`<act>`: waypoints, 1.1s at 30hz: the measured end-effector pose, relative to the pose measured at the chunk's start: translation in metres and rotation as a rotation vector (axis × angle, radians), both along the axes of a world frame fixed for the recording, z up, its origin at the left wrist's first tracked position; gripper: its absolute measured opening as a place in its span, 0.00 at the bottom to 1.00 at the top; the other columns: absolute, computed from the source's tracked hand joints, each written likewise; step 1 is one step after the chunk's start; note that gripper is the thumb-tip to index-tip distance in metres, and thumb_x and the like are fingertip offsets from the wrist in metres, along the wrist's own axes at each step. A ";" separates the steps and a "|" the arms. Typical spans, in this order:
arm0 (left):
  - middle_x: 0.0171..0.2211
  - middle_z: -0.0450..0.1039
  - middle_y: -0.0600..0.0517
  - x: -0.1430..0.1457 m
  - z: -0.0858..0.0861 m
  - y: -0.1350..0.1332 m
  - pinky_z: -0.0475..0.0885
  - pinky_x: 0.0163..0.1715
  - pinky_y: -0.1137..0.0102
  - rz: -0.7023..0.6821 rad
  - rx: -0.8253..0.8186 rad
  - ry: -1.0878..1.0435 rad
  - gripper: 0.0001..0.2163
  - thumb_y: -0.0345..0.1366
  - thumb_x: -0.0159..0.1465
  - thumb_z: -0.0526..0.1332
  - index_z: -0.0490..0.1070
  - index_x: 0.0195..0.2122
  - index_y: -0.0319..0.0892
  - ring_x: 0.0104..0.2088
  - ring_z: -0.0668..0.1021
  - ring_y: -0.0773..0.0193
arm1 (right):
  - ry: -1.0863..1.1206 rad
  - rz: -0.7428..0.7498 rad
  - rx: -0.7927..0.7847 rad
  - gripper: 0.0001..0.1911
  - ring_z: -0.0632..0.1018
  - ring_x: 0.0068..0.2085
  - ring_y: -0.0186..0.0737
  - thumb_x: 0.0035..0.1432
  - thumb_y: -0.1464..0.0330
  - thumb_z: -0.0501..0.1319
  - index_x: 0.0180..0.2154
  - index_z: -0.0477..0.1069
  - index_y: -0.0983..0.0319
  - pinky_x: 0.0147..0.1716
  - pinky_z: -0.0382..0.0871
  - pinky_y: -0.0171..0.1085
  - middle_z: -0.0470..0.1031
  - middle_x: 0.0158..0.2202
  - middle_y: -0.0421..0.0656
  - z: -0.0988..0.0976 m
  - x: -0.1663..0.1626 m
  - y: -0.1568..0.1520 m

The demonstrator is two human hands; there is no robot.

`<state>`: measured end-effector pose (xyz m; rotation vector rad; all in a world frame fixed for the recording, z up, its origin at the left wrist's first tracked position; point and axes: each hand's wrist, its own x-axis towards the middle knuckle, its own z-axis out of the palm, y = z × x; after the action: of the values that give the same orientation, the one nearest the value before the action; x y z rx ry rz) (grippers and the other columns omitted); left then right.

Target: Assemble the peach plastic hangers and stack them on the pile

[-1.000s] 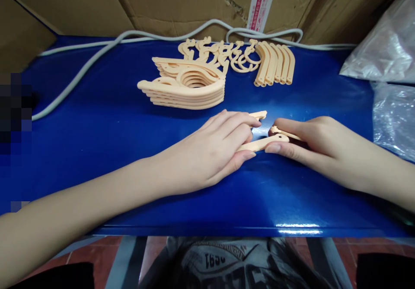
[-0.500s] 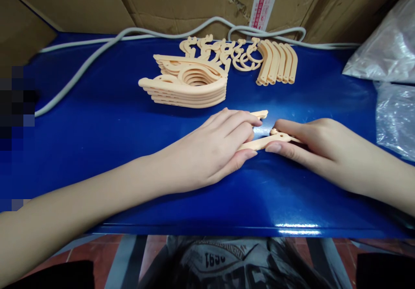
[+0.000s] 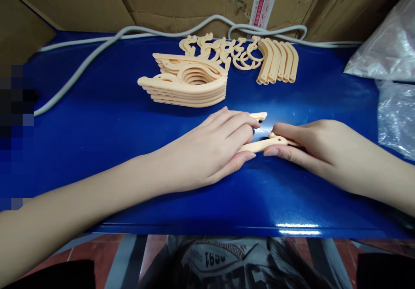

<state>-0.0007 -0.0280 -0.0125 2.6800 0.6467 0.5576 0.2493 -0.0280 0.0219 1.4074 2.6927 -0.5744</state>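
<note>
My left hand (image 3: 223, 146) is closed over a cream plastic hanger part (image 3: 259, 145), pressing it near the blue tabletop. One bar of it, with a small hole at its end, sticks out towards the right; another tip shows past my fingertips, and the rest is under my palm. At the holed end, my right hand (image 3: 311, 146) pinches a second, thinner cream hanger piece (image 3: 293, 143) between thumb and fingers. The two pieces meet or overlap there; whether they are joined I cannot tell. Most of the right-hand piece is hidden by my fingers.
Behind my hands lies a stack of cream hanger bodies (image 3: 191, 92). Several hooks (image 3: 244, 60) and a row of curved hanger arms (image 3: 279, 62) are farther back. A grey cable (image 3: 87, 66) runs along cardboard boxes (image 3: 181, 4). Clear plastic bags (image 3: 385, 47) lie at right.
My right hand has shifted very slightly left and down, with the thin piece still in its grip. My left hand stays almost still on the hanger part.
</note>
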 end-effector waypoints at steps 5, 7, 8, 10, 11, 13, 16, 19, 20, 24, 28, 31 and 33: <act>0.61 0.70 0.36 0.000 0.000 0.000 0.64 0.65 0.52 0.003 0.032 0.030 0.09 0.33 0.77 0.52 0.69 0.45 0.35 0.65 0.70 0.43 | -0.051 0.023 0.011 0.36 0.73 0.22 0.42 0.68 0.38 0.36 0.31 0.65 0.57 0.26 0.50 0.39 0.71 0.22 0.42 -0.001 0.002 -0.001; 0.61 0.70 0.35 0.000 0.001 0.001 0.65 0.65 0.51 0.001 0.041 0.041 0.10 0.33 0.77 0.51 0.70 0.46 0.34 0.65 0.70 0.43 | -0.058 0.026 0.019 0.36 0.72 0.22 0.41 0.68 0.38 0.35 0.31 0.65 0.57 0.26 0.50 0.39 0.71 0.22 0.42 -0.001 0.002 -0.001; 0.60 0.71 0.35 0.000 0.001 0.000 0.65 0.65 0.51 0.000 0.046 0.048 0.10 0.33 0.77 0.51 0.70 0.46 0.34 0.64 0.70 0.43 | -0.060 0.027 0.022 0.36 0.72 0.22 0.41 0.68 0.38 0.35 0.31 0.65 0.57 0.26 0.49 0.39 0.71 0.22 0.42 -0.001 0.001 -0.001; 0.60 0.71 0.35 0.000 0.002 0.000 0.66 0.65 0.50 -0.002 0.060 0.064 0.11 0.33 0.77 0.51 0.70 0.47 0.34 0.64 0.71 0.43 | -0.058 0.029 0.027 0.36 0.72 0.21 0.41 0.68 0.38 0.36 0.31 0.65 0.57 0.26 0.49 0.39 0.71 0.21 0.42 0.000 0.000 -0.001; 0.60 0.71 0.35 -0.001 0.003 0.000 0.66 0.65 0.50 -0.003 0.067 0.072 0.11 0.33 0.77 0.51 0.70 0.47 0.33 0.65 0.70 0.43 | -0.057 0.032 0.030 0.36 0.71 0.21 0.40 0.69 0.38 0.36 0.31 0.66 0.58 0.25 0.49 0.39 0.71 0.21 0.42 0.000 0.000 -0.001; 0.61 0.71 0.35 -0.001 0.003 -0.001 0.65 0.66 0.49 -0.002 0.086 0.087 0.11 0.33 0.77 0.51 0.70 0.47 0.33 0.65 0.70 0.42 | -0.054 0.042 0.037 0.36 0.72 0.21 0.41 0.69 0.39 0.37 0.32 0.67 0.58 0.25 0.48 0.39 0.72 0.21 0.43 -0.001 -0.001 -0.002; 0.61 0.71 0.34 -0.001 0.003 -0.001 0.64 0.67 0.48 -0.008 0.112 0.117 0.11 0.32 0.76 0.50 0.71 0.46 0.33 0.66 0.70 0.41 | -0.042 0.060 0.052 0.36 0.71 0.21 0.40 0.69 0.39 0.39 0.34 0.70 0.58 0.25 0.48 0.39 0.73 0.22 0.43 -0.001 -0.002 -0.002; 0.62 0.70 0.34 -0.001 0.003 -0.002 0.64 0.67 0.47 -0.011 0.120 0.146 0.11 0.33 0.76 0.50 0.71 0.46 0.35 0.67 0.69 0.42 | -0.034 0.065 0.063 0.35 0.69 0.19 0.39 0.68 0.38 0.40 0.32 0.68 0.58 0.24 0.48 0.39 0.71 0.20 0.42 -0.001 -0.001 -0.003; 0.62 0.70 0.34 -0.001 0.004 -0.002 0.64 0.68 0.47 -0.012 0.117 0.153 0.11 0.33 0.76 0.51 0.71 0.46 0.35 0.67 0.69 0.42 | -0.035 0.065 0.067 0.35 0.68 0.19 0.38 0.68 0.38 0.40 0.31 0.67 0.57 0.24 0.48 0.39 0.70 0.19 0.42 -0.002 -0.001 -0.003; 0.63 0.69 0.34 -0.001 0.006 -0.002 0.64 0.68 0.46 -0.017 0.111 0.168 0.10 0.32 0.75 0.51 0.72 0.45 0.35 0.67 0.68 0.41 | -0.047 0.061 0.076 0.35 0.68 0.19 0.38 0.67 0.37 0.40 0.30 0.65 0.57 0.24 0.47 0.39 0.69 0.19 0.41 -0.002 -0.001 -0.003; 0.63 0.69 0.34 -0.001 0.007 -0.002 0.64 0.67 0.46 -0.016 0.112 0.182 0.11 0.33 0.76 0.51 0.72 0.45 0.36 0.67 0.68 0.41 | -0.057 0.058 0.073 0.36 0.68 0.20 0.39 0.67 0.36 0.39 0.31 0.67 0.57 0.24 0.47 0.38 0.69 0.19 0.41 -0.002 -0.001 -0.003; 0.62 0.69 0.35 -0.001 0.007 -0.002 0.65 0.67 0.46 -0.016 0.124 0.181 0.11 0.33 0.76 0.51 0.72 0.45 0.36 0.67 0.68 0.41 | -0.071 0.062 0.069 0.37 0.69 0.20 0.40 0.66 0.36 0.39 0.32 0.67 0.57 0.24 0.47 0.38 0.70 0.20 0.42 -0.002 -0.001 -0.003; 0.62 0.69 0.33 -0.001 0.006 -0.002 0.65 0.67 0.46 -0.018 0.134 0.174 0.11 0.32 0.75 0.51 0.72 0.44 0.35 0.66 0.69 0.40 | -0.080 0.065 0.073 0.37 0.70 0.20 0.39 0.67 0.36 0.39 0.32 0.67 0.58 0.24 0.47 0.38 0.70 0.20 0.42 -0.002 -0.001 -0.003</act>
<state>-0.0016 -0.0303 -0.0065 2.8806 0.6515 0.3776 0.2484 -0.0307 0.0195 1.3229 2.7107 -0.4103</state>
